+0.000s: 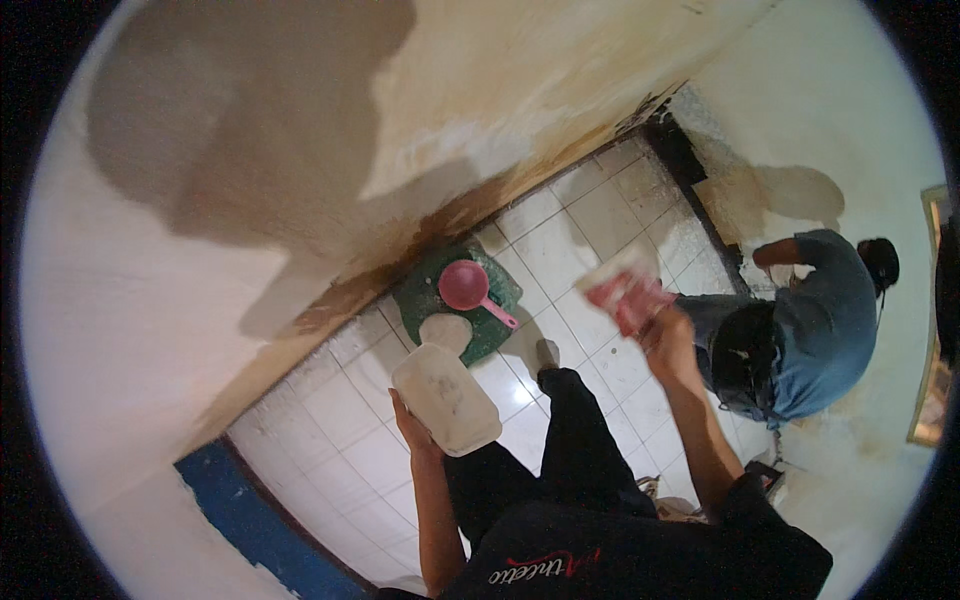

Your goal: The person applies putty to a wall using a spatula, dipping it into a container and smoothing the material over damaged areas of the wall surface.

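My left hand point(414, 428) grips the side of a white rectangular plastic tub point(450, 405), with some grey marks inside it. Out to the right, my raised right hand point(668, 340) is closed on a flat red and white thing point(630, 292); motion smears it, and I cannot tell its kind. Just beyond the tub, a pink dipper point(464, 286) with a handle rests on a dark green, pale-flecked thing point(510, 292) on the floor. A pale round thing point(446, 331) shows between dipper and tub, partly hidden by the tub.
Stained, patchy wall point(440, 130) runs along the left and far side. White tiles point(360, 430) cover the floor. At the right, a co-worker in a grey-blue shirt point(825, 325) bends toward another wall. A blue-painted band point(250, 520) lines the lower left wall.
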A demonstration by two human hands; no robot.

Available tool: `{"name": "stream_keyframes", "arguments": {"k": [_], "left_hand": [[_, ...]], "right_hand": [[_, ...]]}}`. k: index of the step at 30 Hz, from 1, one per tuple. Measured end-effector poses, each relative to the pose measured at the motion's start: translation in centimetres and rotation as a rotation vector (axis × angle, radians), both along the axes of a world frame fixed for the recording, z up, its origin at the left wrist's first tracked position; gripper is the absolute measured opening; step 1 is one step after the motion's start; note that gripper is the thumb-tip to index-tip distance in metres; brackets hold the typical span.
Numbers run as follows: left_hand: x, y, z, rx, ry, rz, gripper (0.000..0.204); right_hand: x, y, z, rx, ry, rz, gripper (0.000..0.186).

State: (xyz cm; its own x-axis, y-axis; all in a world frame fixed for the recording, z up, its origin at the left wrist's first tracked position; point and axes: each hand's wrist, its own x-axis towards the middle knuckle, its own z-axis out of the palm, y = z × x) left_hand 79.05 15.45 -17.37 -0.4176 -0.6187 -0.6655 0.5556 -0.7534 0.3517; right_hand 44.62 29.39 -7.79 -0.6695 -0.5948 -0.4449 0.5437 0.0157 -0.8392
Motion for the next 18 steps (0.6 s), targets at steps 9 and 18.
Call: {"name": "stream_keyframes", "arguments": {"k": [9, 18], "left_hand": [[3.0, 0.3, 8.8, -0.122, 0.071, -0.078, 0.072], [4.7, -3.1, 13.8, -0.37, 0.029, -0.259, 0.067]], "right_hand": [[12.8, 5.1, 6.0, -0.003, -0.329, -0.139, 0.039], [18.1, 3.6, 11.7, -0.119, -0.19, -0.275, 0.026]]}}
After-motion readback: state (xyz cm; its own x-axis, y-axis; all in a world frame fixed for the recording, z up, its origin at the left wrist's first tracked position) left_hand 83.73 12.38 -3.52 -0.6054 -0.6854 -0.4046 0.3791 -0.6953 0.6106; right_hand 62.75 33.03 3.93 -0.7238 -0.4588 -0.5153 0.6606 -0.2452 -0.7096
